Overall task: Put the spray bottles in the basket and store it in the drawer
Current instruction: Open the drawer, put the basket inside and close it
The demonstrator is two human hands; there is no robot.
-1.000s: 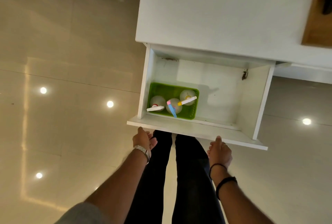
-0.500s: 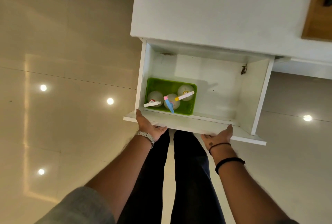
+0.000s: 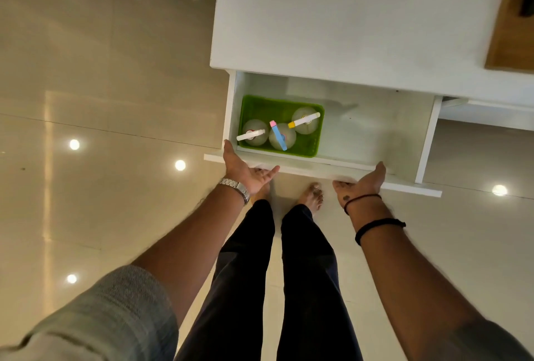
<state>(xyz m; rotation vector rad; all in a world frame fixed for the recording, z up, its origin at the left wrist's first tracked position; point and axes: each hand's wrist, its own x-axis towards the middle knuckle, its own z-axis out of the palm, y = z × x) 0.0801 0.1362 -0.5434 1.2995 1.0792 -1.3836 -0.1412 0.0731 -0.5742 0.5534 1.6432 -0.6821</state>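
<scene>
A green basket sits in the left part of the open white drawer. Three clear spray bottles stand upright in it: one with a white nozzle, one with a blue and pink nozzle, one with a white and yellow nozzle. My left hand lies flat against the drawer front near its left end, thumb up. Further right, my right hand presses the same front panel. Neither hand holds anything.
The drawer belongs to a white cabinet whose top overhangs its back part. A wooden board lies at the top's right edge. My bare feet stand on the glossy tiled floor just below the drawer front.
Both hands rose from below the drawer front and now touch it. The drawer has slid partly into the cabinet, so less of its inside shows.
</scene>
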